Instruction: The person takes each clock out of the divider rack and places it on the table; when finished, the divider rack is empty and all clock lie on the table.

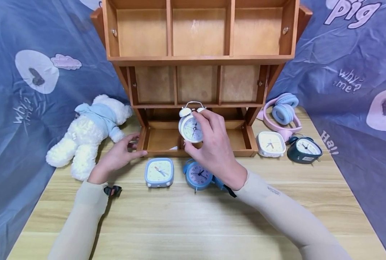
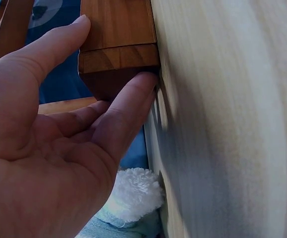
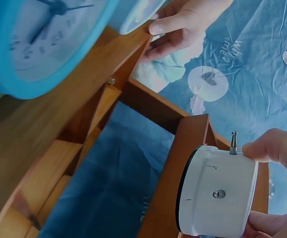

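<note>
A white twin-bell alarm clock (image 1: pixel 189 129) is pinched between the thumb and fingers of my right hand (image 1: pixel 216 146), raised over the bottom tray of a brown wooden tiered shelf (image 1: pixel 162 154). Its plain white back and a small metal foot show in the right wrist view. My left hand (image 1: pixel 117 157) holds the left front corner of that tray, thumb on the front and fingers at the side. In front of the shelf stand a blue-framed square clock (image 1: pixel 159 173) and a blue twin-bell clock (image 1: pixel 197 176), the latter partly hidden by my right hand and wrist.
A white teddy bear (image 1: pixel 89 126) in a light blue top lies left of the shelf. To the right are pink and blue headphones (image 1: pixel 282 112), a white square clock (image 1: pixel 271 144) and a dark green clock (image 1: pixel 305 150). Patterned blue cloth (image 1: pixel 349 65) hangs around the table (image 1: pixel 180 224).
</note>
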Motion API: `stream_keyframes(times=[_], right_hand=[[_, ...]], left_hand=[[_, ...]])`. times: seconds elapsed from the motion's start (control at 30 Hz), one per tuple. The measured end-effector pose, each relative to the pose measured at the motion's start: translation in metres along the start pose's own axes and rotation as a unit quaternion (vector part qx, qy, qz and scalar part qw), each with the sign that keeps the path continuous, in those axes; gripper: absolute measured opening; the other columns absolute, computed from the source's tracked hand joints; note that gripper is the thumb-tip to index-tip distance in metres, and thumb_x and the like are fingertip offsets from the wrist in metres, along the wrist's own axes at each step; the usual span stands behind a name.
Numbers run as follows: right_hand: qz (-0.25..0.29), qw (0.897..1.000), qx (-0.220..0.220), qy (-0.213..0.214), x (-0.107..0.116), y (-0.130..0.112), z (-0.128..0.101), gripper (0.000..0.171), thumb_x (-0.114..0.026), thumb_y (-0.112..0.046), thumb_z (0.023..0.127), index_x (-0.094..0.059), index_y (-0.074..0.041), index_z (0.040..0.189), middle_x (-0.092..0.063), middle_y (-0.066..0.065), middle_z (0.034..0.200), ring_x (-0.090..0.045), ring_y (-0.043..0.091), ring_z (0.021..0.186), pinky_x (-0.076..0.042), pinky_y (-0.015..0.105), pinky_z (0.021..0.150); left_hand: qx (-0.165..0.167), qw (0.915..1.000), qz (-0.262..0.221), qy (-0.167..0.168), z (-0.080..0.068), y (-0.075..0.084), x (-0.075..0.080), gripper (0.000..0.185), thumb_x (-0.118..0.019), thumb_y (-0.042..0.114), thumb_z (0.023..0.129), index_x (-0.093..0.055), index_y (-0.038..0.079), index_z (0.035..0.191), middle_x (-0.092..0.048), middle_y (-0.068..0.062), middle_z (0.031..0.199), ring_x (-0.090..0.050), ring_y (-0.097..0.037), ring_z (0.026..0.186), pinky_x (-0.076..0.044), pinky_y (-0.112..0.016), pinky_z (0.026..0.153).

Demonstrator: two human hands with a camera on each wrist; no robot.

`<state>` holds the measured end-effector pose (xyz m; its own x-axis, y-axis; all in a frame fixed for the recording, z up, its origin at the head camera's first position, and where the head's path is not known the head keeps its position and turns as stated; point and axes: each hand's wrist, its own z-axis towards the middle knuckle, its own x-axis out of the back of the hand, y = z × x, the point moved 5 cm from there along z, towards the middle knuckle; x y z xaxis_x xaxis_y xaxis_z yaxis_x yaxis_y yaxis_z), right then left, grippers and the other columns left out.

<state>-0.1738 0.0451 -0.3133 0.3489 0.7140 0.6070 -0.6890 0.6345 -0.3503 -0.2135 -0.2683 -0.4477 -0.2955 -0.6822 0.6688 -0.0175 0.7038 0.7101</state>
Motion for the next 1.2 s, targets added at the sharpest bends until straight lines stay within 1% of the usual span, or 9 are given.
stream_keyframes(times=[0.33,0.5,0.7,0.97,1.2], right_hand=[[-0.01,1.0,-0.024,-0.005,0.012,0.014,-0.018,0.073,-0.084,-0.02,0.073,-0.057,-0.002,0.139,-0.054,0.018,0.134,-0.048,0.036,0.122,-0.05,0.043,0.098],[-0.018,0.999,-0.04,-0.014,0.017,0.019,-0.025,0.073,-0.084,-0.021,0.075,-0.057,-0.003,0.14,-0.053,0.017,0.136,-0.047,0.035,0.123,-0.05,0.042,0.098],[-0.035,0.997,-0.061,-0.026,0.024,0.025,-0.032,0.073,-0.084,-0.025,0.076,-0.056,-0.004,0.14,-0.053,0.017,0.137,-0.047,0.035,0.123,-0.048,0.044,0.099],[-0.031,0.995,-0.086,-0.028,0.035,0.033,-0.044,0.075,-0.087,-0.025,0.072,-0.058,-0.004,0.138,-0.054,0.017,0.135,-0.047,0.034,0.121,-0.047,0.046,0.094],[-0.035,0.992,-0.114,-0.033,0.047,0.045,-0.057,0.075,-0.087,-0.024,0.07,-0.06,-0.003,0.136,-0.054,0.018,0.135,-0.047,0.035,0.122,-0.044,0.047,0.096]], left_hand=[[0.0,1.0,-0.005,0.001,-0.001,-0.001,0.001,0.09,-0.074,0.043,0.094,-0.026,0.008,0.161,-0.051,-0.023,0.149,-0.054,-0.041,0.134,-0.05,-0.055,0.106],[-0.001,1.0,-0.004,0.003,-0.002,0.0,0.001,0.089,-0.074,0.042,0.094,-0.027,0.007,0.161,-0.05,-0.024,0.149,-0.054,-0.042,0.134,-0.05,-0.055,0.105],[0.001,1.0,-0.006,0.004,-0.002,-0.001,0.0,0.088,-0.073,0.042,0.095,-0.027,0.008,0.161,-0.049,-0.024,0.15,-0.052,-0.042,0.135,-0.049,-0.056,0.106],[-0.001,0.9999,-0.011,0.001,-0.001,-0.001,-0.001,0.089,-0.074,0.044,0.094,-0.028,0.008,0.161,-0.049,-0.022,0.151,-0.052,-0.041,0.136,-0.049,-0.055,0.106],[0.004,0.9999,-0.011,0.0,0.0,0.0,-0.001,0.09,-0.074,0.046,0.093,-0.028,0.009,0.161,-0.049,-0.021,0.151,-0.052,-0.04,0.136,-0.048,-0.055,0.107]])
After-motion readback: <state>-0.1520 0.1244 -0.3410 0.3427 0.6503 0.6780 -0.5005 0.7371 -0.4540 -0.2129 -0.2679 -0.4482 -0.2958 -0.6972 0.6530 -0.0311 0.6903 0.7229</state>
